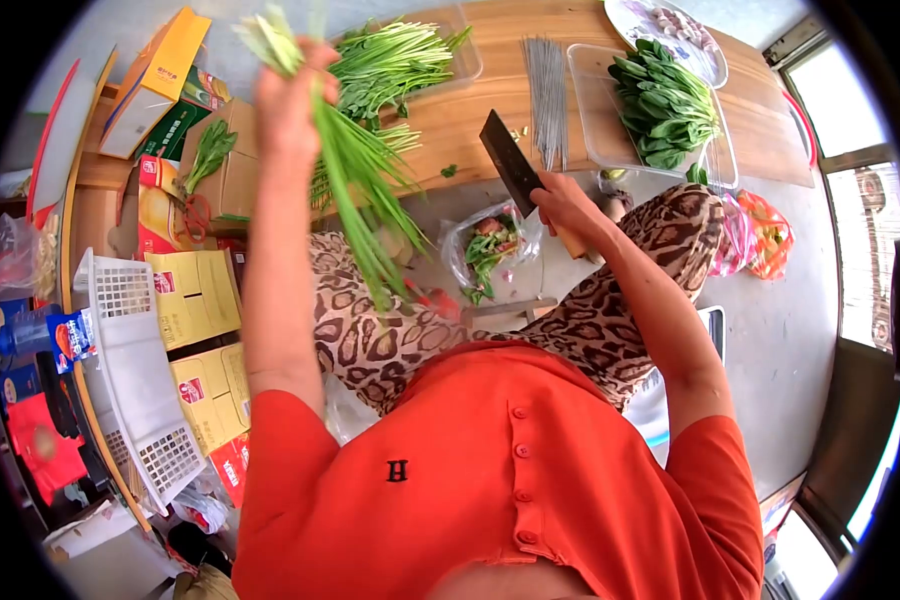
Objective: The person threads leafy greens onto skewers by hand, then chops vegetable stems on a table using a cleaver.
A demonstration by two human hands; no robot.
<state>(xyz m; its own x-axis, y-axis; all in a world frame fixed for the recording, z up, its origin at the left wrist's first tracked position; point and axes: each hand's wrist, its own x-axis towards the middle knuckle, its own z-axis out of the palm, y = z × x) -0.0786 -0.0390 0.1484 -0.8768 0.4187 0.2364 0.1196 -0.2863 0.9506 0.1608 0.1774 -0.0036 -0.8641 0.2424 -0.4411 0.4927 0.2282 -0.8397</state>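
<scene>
My left hand [295,100] is raised at the upper left, closed around a bunch of garlic chives [362,190]. Their pale ends point up, and the long green leaves hang down over my left thigh. In my right hand [568,205] is a cleaver [511,160], gripped by its wooden handle. Its dark blade points up and left over the front edge of the wooden table [490,95]. More cut greens [395,65] lie in a clear tray behind the chives. Small green scraps dot the wood near the blade.
Metal skewers [547,100] lie mid-table. To their right are a clear tray of leafy greens [667,110] and a patterned plate [710,62]. A plastic bag of scraps [490,245] sits below, between my knees. Cardboard boxes [195,295] and a white basket [135,350] stand left.
</scene>
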